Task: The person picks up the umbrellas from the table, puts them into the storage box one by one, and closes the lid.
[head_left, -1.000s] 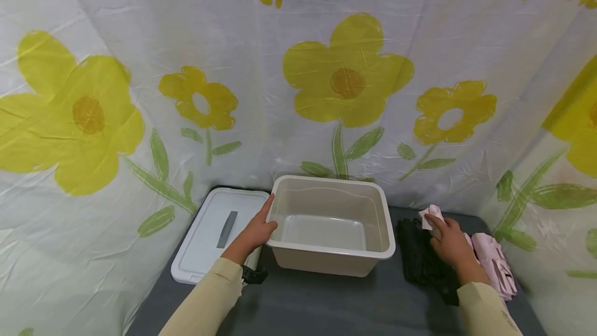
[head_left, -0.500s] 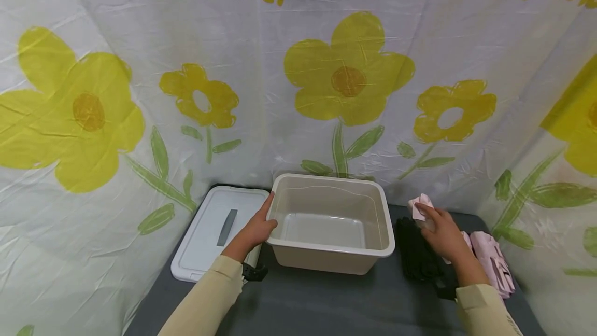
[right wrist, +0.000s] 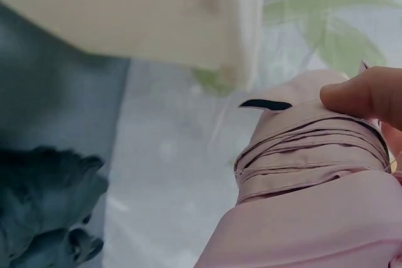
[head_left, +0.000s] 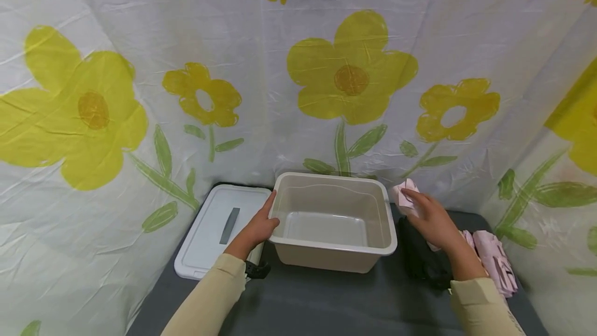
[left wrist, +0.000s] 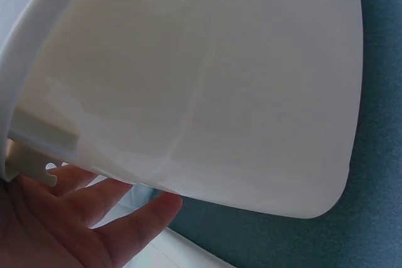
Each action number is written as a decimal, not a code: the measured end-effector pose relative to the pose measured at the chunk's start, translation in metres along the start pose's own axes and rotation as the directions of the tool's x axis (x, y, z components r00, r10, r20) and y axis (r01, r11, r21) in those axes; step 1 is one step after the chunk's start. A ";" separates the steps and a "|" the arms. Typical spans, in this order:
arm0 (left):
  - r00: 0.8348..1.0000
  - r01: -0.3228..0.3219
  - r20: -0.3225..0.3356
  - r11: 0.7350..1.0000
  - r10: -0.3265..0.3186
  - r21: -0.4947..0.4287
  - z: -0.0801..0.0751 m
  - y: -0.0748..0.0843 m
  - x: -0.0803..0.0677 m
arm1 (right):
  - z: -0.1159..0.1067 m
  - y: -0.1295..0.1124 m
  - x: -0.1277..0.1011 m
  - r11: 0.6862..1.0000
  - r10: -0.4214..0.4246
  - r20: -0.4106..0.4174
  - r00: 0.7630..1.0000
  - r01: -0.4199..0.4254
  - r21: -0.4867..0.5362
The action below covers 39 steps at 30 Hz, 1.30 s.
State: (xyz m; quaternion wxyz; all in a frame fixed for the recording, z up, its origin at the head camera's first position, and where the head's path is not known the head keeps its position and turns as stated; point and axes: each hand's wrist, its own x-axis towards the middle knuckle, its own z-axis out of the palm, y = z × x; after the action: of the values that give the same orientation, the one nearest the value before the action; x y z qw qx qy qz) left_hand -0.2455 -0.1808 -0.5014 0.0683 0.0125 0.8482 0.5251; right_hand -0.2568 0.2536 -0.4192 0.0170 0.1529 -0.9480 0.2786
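1. My right hand [head_left: 431, 219] is curled round a folded pink umbrella [head_left: 404, 196], thumb [right wrist: 361, 92] pressed on its upper end; in the right wrist view its pleated cloth fills the lower right, with a small black tab on the end.
2. The held umbrella is off the surface, just beside the right rim of the beige tub [head_left: 333, 254] and near its back corner.
3. My left hand [head_left: 256, 227] grips the tub's left rim, fingers [left wrist: 135, 221] reaching under the lip and thumb on top.
4. Below the right hand lies a black umbrella [head_left: 422, 261] on the dark grey tabletop [head_left: 326, 299]; to the right of that wrist lies a second pink umbrella [head_left: 496, 261].
5. Left of the left hand, touching or nearly touching the tub, a white lid [head_left: 219, 229] with a grey handle strip lies flat on the same surface.
6. Just under the left wrist a small black clip-like part [head_left: 256, 270] shows; I cannot tell what it is.
7. Beyond both hands a white sheet [head_left: 280, 118] printed with yellow flowers, green stems and the word "flower" closes off the back and both sides, wrinkled and meeting the tabletop behind the tub.
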 end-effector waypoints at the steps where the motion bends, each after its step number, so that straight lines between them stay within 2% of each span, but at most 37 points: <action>1: 1.000 -0.001 -0.001 1.000 0.001 -0.001 0.000 0.000 0.000 | -0.001 -0.004 0.001 1.000 -0.009 -0.002 1.000 0.009 0.005; 8: 1.000 -0.006 -0.008 1.000 0.006 -0.002 0.002 0.000 0.001 | 0.000 -0.026 0.005 0.994 -0.102 -0.014 0.995 0.102 0.027; 13: 1.000 0.004 0.001 1.000 -0.004 0.005 0.002 0.002 -0.001 | 0.004 -0.037 0.011 0.991 -0.131 -0.003 0.991 0.131 0.025; 22: 0.995 0.008 0.097 1.000 -0.008 -0.001 -0.004 0.000 0.005 | 0.015 -0.059 0.028 0.983 -0.179 0.059 0.982 0.177 0.040; 30: 0.999 0.022 0.049 1.000 -0.021 -0.013 -0.001 0.005 0.001 | 0.032 -0.075 0.044 0.978 -0.207 0.067 0.976 0.204 0.054; 39: 0.999 0.027 0.042 1.000 -0.027 0.001 0.000 0.007 -0.002 | 0.051 -0.085 0.062 0.973 -0.207 0.180 0.962 0.183 0.140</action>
State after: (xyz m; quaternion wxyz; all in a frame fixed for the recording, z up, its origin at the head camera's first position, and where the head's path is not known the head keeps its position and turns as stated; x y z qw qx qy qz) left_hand -0.2439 -0.1781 -0.4947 0.0934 0.0122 0.8469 0.5234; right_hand -0.2873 0.1413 -0.4109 -0.0571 0.2728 -0.9067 0.3166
